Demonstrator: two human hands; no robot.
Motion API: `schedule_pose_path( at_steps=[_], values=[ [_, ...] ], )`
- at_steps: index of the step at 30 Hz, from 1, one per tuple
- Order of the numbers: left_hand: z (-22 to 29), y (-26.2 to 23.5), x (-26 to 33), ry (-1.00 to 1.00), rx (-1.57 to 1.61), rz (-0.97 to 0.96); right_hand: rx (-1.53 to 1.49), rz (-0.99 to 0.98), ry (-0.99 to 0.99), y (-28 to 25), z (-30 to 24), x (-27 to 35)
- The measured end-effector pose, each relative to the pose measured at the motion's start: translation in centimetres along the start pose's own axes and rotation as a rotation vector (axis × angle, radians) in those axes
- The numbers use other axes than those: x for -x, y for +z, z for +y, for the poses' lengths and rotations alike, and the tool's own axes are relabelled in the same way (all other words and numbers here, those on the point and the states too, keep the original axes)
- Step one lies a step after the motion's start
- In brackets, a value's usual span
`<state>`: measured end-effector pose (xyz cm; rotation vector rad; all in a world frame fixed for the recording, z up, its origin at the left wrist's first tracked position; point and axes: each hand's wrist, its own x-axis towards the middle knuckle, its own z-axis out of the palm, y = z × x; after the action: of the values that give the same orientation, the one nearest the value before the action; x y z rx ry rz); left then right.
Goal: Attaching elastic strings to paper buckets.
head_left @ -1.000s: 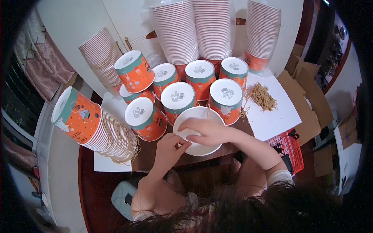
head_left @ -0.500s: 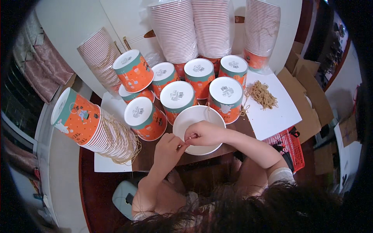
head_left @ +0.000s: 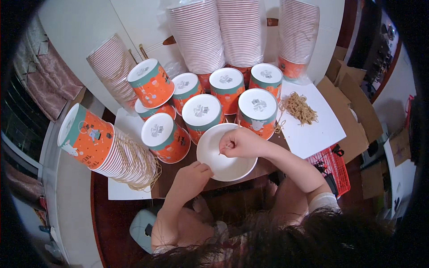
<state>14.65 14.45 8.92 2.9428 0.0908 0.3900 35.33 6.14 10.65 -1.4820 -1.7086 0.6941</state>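
White paper bucket (head_left: pixel 233 171) under clenched right hand (head_left: pixel 243 143); left hand (head_left: pixel 190 179) just separated, grip unclear, so joint fingerwork looks paused.

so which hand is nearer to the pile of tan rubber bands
Right. The right hand is over the open paper tub, left of the pile of tan rubber bands; the left hand is farther left, by the tub's near-left rim.

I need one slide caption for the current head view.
Left hand at the open bucket, right hand over it, upturned buckets behind.
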Motion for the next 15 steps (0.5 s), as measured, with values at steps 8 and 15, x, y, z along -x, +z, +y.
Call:
schedule_pose_path(
  at_steps=[8,15],
  values=[
    [1.3,-0.3,0.0,0.218,-0.284,0.163,0.179,-0.057,-0.092,1.1,-1.2,1.7],
    [1.7,0.7,-0.1,0.281,-0.383,0.378,0.341,0.087,-0.109,1.9,-3.1,3.4]
  ],
)
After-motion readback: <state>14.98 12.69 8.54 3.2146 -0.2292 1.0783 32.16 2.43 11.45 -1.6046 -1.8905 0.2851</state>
